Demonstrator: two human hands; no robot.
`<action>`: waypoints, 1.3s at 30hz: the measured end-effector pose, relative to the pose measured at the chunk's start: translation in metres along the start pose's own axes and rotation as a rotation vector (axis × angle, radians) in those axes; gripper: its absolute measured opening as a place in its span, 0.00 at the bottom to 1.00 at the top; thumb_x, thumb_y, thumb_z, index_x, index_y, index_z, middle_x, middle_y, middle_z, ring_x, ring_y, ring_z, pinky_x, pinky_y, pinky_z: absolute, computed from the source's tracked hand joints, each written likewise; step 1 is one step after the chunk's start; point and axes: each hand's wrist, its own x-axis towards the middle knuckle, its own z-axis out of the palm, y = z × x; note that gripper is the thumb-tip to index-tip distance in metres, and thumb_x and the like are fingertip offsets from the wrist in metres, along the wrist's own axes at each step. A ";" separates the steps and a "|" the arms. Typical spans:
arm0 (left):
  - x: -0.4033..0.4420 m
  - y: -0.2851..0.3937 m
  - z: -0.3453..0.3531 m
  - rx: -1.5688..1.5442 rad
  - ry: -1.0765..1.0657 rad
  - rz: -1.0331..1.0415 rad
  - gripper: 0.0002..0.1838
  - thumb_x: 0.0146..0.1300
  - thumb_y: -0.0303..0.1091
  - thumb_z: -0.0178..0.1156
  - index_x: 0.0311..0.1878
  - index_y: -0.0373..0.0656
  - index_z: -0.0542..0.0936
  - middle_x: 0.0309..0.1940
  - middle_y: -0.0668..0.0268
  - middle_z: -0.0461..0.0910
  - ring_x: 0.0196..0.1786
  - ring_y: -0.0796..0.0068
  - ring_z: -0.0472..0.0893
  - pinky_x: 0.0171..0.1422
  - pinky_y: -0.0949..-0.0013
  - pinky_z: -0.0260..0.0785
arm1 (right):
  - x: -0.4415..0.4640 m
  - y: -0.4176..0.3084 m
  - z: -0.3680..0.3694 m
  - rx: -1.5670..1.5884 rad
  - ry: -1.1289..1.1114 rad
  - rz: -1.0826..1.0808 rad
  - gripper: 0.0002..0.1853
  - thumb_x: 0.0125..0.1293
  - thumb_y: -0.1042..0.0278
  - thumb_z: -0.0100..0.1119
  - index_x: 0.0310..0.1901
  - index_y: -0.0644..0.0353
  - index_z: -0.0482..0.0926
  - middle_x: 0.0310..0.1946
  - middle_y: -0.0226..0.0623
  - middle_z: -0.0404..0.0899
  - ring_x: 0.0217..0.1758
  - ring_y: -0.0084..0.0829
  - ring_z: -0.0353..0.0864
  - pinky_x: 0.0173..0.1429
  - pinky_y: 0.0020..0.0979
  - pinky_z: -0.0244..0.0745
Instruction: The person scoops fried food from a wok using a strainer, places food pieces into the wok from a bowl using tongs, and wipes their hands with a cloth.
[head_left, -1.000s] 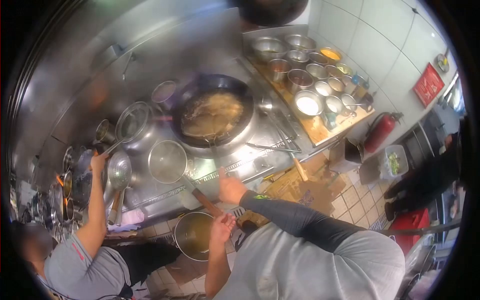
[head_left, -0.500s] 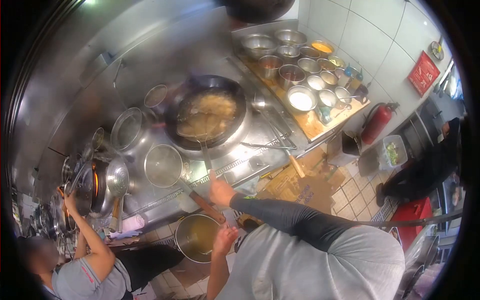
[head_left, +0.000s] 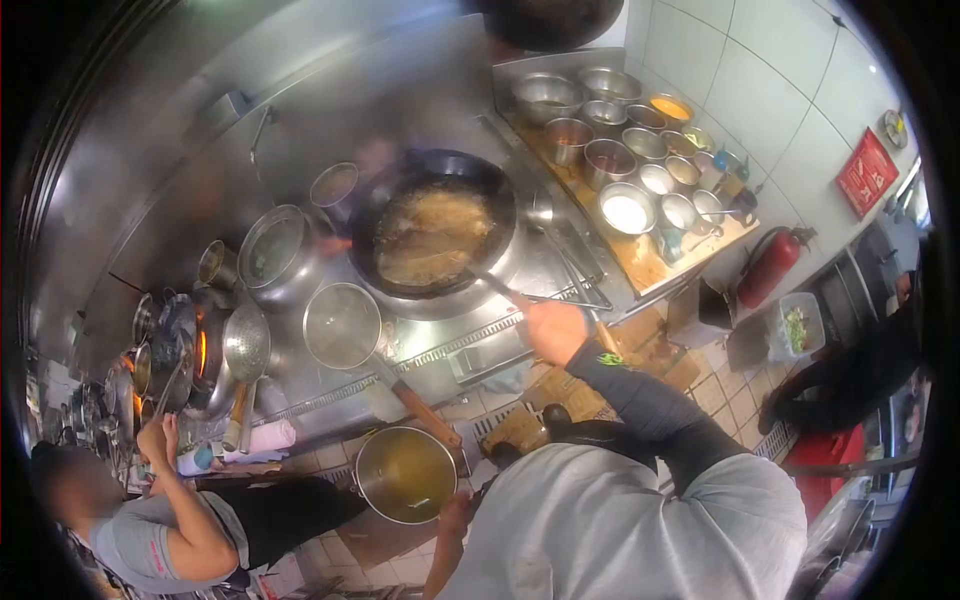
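My right hand (head_left: 556,332) is closed round the handle of a wok spatula (head_left: 492,282). The spatula reaches over the right rim of a black wok (head_left: 365,270), and its head is hidden in the bubbling oil. Battered-looking pale brown food (head_left: 435,235) fries in that oil. My left hand (head_left: 457,512) hangs low beside the right rim of a deep metal pot (head_left: 362,490) of yellowish liquid; its fingers are too unclear to read. A round strainer (head_left: 342,325) with a wooden handle (head_left: 425,412) lies between wok and pot.
Several metal bowls of ingredients (head_left: 610,162) stand on a wooden board at the back right. A co-worker (head_left: 165,530) handles a pan over flames at the left. A red fire extinguisher (head_left: 772,268) stands by the wall. Another person (head_left: 850,345) is at the far right.
My right hand has swung right and up with the spatula, whose handle now crosses the wok's right side. My left hand has dropped lower beside the pot. The co-worker's hands have moved down.
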 end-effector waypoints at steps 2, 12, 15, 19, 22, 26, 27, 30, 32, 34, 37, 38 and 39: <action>0.006 -0.030 0.009 0.411 -0.049 0.141 0.12 0.72 0.42 0.61 0.37 0.44 0.83 0.33 0.56 0.84 0.39 0.52 0.85 0.46 0.50 0.77 | 0.000 0.017 -0.005 -0.087 0.035 0.000 0.24 0.67 0.71 0.51 0.65 0.56 0.78 0.28 0.42 0.85 0.34 0.43 0.87 0.36 0.46 0.80; 0.004 -0.092 0.029 0.730 0.076 0.498 0.10 0.61 0.37 0.62 0.32 0.41 0.82 0.33 0.51 0.83 0.37 0.46 0.84 0.44 0.46 0.76 | 0.030 0.074 0.041 -0.037 0.081 -0.100 0.31 0.61 0.70 0.57 0.70 0.48 0.75 0.33 0.47 0.84 0.34 0.49 0.86 0.38 0.48 0.80; -0.007 -0.063 0.029 0.523 -0.044 0.135 0.09 0.62 0.36 0.60 0.32 0.41 0.82 0.33 0.51 0.84 0.36 0.46 0.84 0.42 0.47 0.76 | 0.024 0.073 0.050 0.019 0.063 -0.108 0.31 0.61 0.71 0.56 0.69 0.50 0.75 0.32 0.46 0.84 0.35 0.48 0.86 0.39 0.48 0.81; -0.009 -0.051 0.029 0.564 -0.012 0.230 0.09 0.62 0.35 0.60 0.31 0.41 0.82 0.32 0.51 0.84 0.36 0.46 0.84 0.42 0.47 0.76 | 0.015 0.069 0.060 0.122 0.079 -0.133 0.30 0.62 0.72 0.54 0.69 0.53 0.76 0.32 0.45 0.84 0.34 0.48 0.86 0.40 0.47 0.81; -0.006 -0.048 0.028 0.611 0.013 0.334 0.09 0.62 0.34 0.59 0.31 0.40 0.82 0.31 0.51 0.83 0.36 0.46 0.84 0.42 0.47 0.76 | 0.012 0.063 0.057 0.206 0.119 -0.144 0.31 0.62 0.73 0.54 0.69 0.52 0.76 0.33 0.46 0.84 0.34 0.49 0.86 0.40 0.48 0.81; 0.000 -0.048 0.028 0.665 0.051 0.472 0.09 0.62 0.33 0.58 0.30 0.40 0.82 0.30 0.51 0.83 0.36 0.45 0.84 0.43 0.46 0.76 | -0.005 0.049 0.023 0.183 -0.053 -0.040 0.32 0.62 0.74 0.54 0.70 0.49 0.75 0.36 0.48 0.85 0.34 0.49 0.86 0.40 0.48 0.81; 0.001 -0.049 0.029 0.676 0.062 0.504 0.09 0.63 0.33 0.58 0.30 0.40 0.82 0.30 0.51 0.83 0.36 0.45 0.84 0.43 0.46 0.76 | -0.010 0.050 0.020 0.180 -0.037 -0.066 0.33 0.60 0.74 0.56 0.71 0.50 0.74 0.36 0.49 0.85 0.35 0.50 0.86 0.40 0.49 0.80; 0.005 -0.051 0.031 0.711 0.095 0.606 0.09 0.63 0.32 0.57 0.30 0.40 0.82 0.29 0.51 0.83 0.36 0.45 0.84 0.43 0.46 0.77 | -0.021 0.057 0.012 0.175 -0.001 -0.119 0.36 0.57 0.75 0.61 0.71 0.52 0.72 0.36 0.51 0.84 0.35 0.53 0.85 0.40 0.50 0.80; 0.010 -0.054 0.034 0.724 0.107 0.642 0.09 0.63 0.32 0.57 0.30 0.40 0.82 0.29 0.51 0.83 0.36 0.45 0.84 0.43 0.46 0.77 | -0.028 0.063 0.006 0.132 -0.005 -0.097 0.35 0.58 0.74 0.60 0.70 0.52 0.73 0.35 0.50 0.84 0.35 0.52 0.85 0.39 0.50 0.80; 0.016 -0.060 0.039 0.722 0.074 0.513 0.08 0.62 0.31 0.58 0.29 0.40 0.82 0.29 0.51 0.83 0.36 0.46 0.84 0.43 0.47 0.77 | -0.032 0.068 -0.002 0.114 -0.005 -0.086 0.34 0.58 0.74 0.60 0.70 0.52 0.73 0.35 0.50 0.84 0.35 0.52 0.85 0.39 0.49 0.80; 0.025 -0.070 0.043 0.755 0.057 0.445 0.08 0.61 0.31 0.58 0.29 0.40 0.83 0.29 0.51 0.84 0.36 0.46 0.85 0.43 0.47 0.78 | -0.032 0.074 -0.014 0.037 0.020 -0.078 0.30 0.62 0.72 0.55 0.69 0.50 0.76 0.34 0.44 0.84 0.34 0.47 0.86 0.39 0.46 0.81; 0.028 -0.072 0.044 0.789 0.054 0.443 0.08 0.61 0.31 0.58 0.28 0.40 0.83 0.30 0.50 0.84 0.37 0.46 0.85 0.43 0.48 0.78 | -0.028 0.075 -0.015 0.037 0.022 -0.078 0.30 0.62 0.72 0.55 0.69 0.50 0.76 0.34 0.44 0.84 0.34 0.47 0.86 0.39 0.46 0.81; 0.030 -0.075 0.044 0.823 0.051 0.441 0.09 0.61 0.31 0.58 0.28 0.40 0.83 0.30 0.50 0.84 0.37 0.46 0.85 0.43 0.48 0.78 | -0.021 0.077 -0.014 0.027 0.015 -0.083 0.30 0.62 0.72 0.55 0.69 0.51 0.76 0.34 0.44 0.84 0.34 0.47 0.86 0.40 0.47 0.81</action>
